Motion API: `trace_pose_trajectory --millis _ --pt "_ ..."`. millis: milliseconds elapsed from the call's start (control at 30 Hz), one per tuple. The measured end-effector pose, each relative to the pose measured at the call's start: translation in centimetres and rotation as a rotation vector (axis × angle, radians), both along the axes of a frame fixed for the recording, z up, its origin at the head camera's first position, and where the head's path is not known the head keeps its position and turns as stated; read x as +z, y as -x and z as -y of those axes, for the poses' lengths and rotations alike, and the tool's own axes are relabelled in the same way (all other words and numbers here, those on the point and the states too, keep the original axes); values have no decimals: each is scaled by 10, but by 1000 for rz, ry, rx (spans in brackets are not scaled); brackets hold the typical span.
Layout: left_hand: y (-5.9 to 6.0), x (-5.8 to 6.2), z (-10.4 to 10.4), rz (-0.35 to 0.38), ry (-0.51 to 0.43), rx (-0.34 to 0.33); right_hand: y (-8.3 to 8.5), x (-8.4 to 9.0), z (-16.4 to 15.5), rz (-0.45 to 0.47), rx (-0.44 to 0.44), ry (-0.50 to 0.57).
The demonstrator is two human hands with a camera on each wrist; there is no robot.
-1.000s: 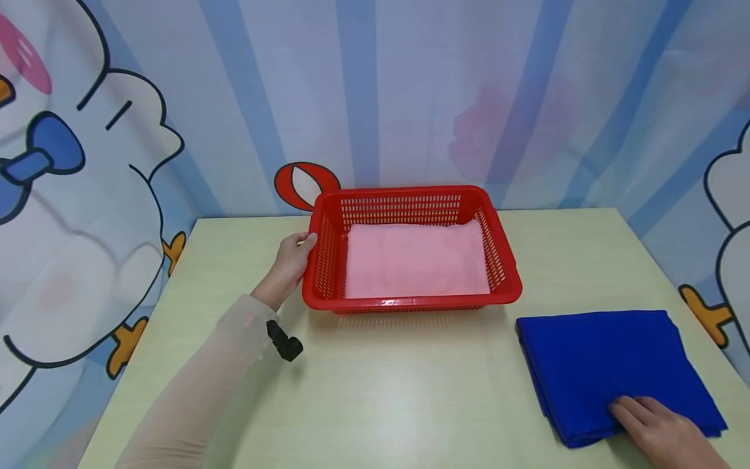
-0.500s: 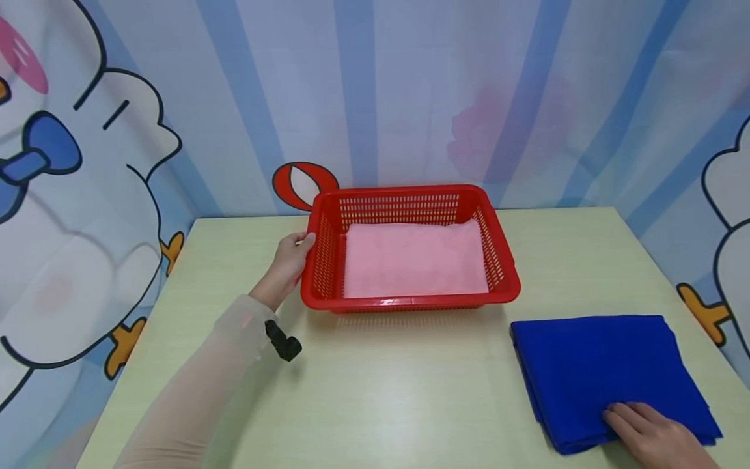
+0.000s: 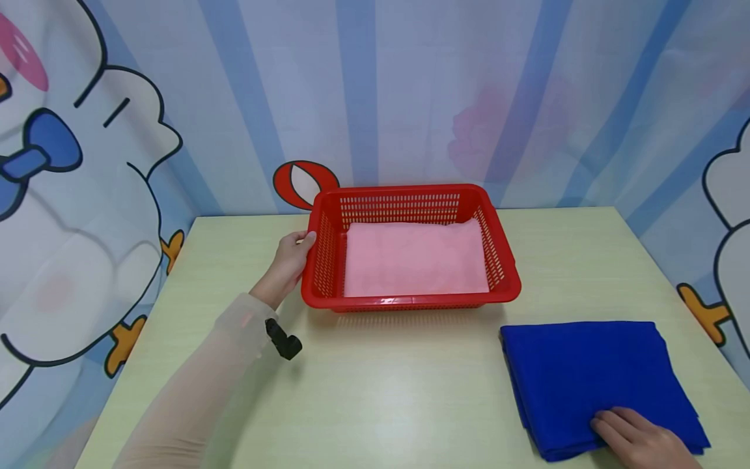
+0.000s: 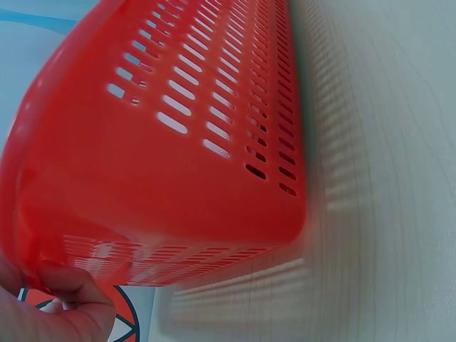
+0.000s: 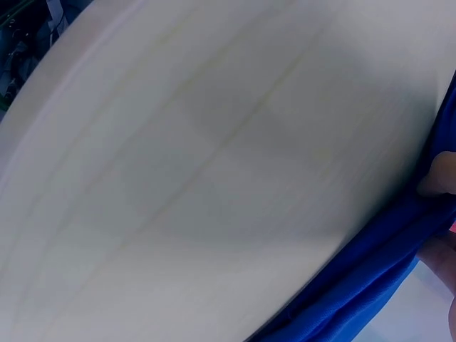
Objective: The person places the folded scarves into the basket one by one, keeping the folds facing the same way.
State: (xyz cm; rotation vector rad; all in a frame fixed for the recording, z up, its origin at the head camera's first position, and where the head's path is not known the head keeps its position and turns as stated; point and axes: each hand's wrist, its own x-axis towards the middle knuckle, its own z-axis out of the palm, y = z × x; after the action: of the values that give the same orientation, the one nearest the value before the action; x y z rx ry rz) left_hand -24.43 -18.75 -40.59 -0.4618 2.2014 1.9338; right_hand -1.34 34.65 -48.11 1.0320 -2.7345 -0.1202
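Folded blue cloth (image 3: 597,378): near right of the counter (image 3: 381,391), right hand (image 3: 635,440) at its near edge, thumb under the fold, fingers on top; grip pinches the cloth, wrist cut off by the frame.

Red perforated basket (image 3: 410,299): farther back, holding a folded pink cloth (image 3: 416,264). Left hand (image 3: 287,264), arm extended, grips its left rim.
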Motion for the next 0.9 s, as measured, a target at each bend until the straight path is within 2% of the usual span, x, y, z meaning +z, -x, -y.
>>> trace_pose_trajectory --millis 100,267,900 --pt "0 0 0 1 -4 -1 0 1 5 -37 35 35" --pt "1 -1 0 -6 -3 -6 0 2 12 -45 80 59" --pt "0 -2 1 -17 -19 -19 -3 3 30 -15 125 71"
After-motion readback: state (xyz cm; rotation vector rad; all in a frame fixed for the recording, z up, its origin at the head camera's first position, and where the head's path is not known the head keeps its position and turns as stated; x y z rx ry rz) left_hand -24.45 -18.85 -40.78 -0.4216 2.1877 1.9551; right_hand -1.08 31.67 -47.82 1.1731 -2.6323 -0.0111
